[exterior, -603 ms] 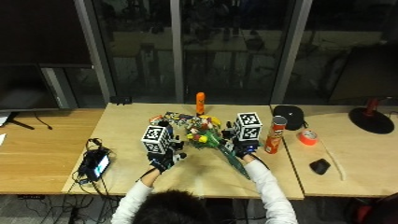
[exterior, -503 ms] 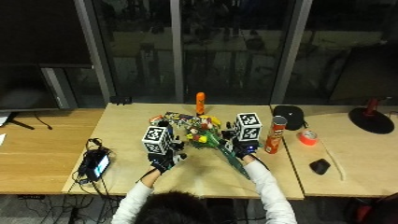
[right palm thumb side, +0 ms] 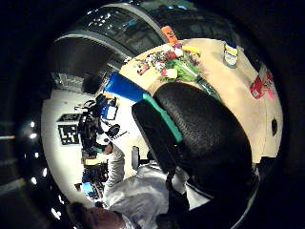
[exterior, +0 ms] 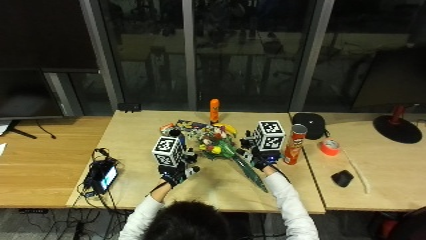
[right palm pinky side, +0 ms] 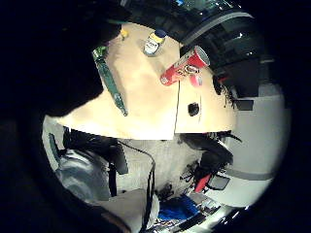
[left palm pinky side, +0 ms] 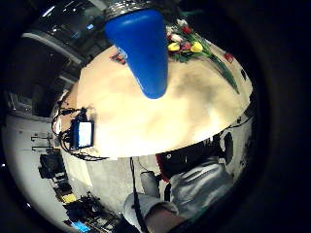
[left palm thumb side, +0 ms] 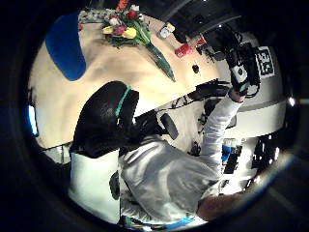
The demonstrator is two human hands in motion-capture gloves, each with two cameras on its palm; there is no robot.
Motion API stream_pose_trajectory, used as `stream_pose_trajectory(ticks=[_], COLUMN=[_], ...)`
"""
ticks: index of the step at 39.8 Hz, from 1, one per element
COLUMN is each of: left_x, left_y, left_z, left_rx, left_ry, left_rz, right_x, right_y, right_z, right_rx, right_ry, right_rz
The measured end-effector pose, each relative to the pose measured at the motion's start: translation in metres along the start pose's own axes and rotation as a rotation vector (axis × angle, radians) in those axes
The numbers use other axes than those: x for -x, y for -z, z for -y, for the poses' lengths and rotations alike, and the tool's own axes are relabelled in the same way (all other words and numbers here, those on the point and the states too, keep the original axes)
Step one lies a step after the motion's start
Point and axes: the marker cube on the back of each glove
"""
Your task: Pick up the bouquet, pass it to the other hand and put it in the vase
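A bouquet (exterior: 216, 145) of yellow, red and white flowers lies on the table, its green stems (exterior: 251, 175) pointing toward the front edge. Behind it stands a slim orange vase (exterior: 214, 110), upright. My right hand (exterior: 259, 159) hovers over the stems with relaxed fingers; the stem wrap (right palm pinky side: 111, 85) runs under it, still flat on the wood. My left hand (exterior: 176, 172) hangs open above bare table to the left of the flowers (left palm pinky side: 187, 46) and holds nothing. The flower heads (right palm thumb side: 176, 64) show beyond my right thumb (right palm thumb side: 200, 143).
A red snack can (exterior: 293, 145) stands just right of my right hand. Further right are a black cap-like object (exterior: 309, 125), a red tape roll (exterior: 329, 146) and a black mouse (exterior: 341, 177). A phone with cables (exterior: 103, 175) lies at the left edge.
The right hand has sunk slightly toward the stems. The left hand and the bouquet have stayed where they were.
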Motion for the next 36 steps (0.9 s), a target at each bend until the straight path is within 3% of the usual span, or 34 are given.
stream_pose_trajectory(ticks=[9,16,23,28,33,36], left_x=[-0.002,-0.005,-0.004,-0.003,0.000,0.000], left_y=[-0.002,-0.004,-0.008,-0.010,-0.014,-0.016], left_z=[-0.005,-0.007,-0.009,-0.008,-0.008,-0.008], left_rx=[0.007,0.021,0.028,0.032,0.037,0.044], left_ry=[0.003,-0.003,-0.009,-0.013,-0.012,-0.011], left_rz=[0.003,0.012,0.007,0.002,-0.002,-0.001], right_x=[-0.011,-0.034,-0.045,-0.037,-0.042,-0.043], right_y=[0.000,-0.024,-0.088,-0.132,-0.190,-0.217], right_z=[0.004,0.022,0.038,0.024,0.021,0.025], right_rx=[0.040,0.047,0.159,0.341,0.271,0.211], right_ry=[-0.061,-0.127,-0.179,-0.342,-0.317,-0.323], right_rz=[-0.010,0.028,0.082,0.027,-0.044,0.004])
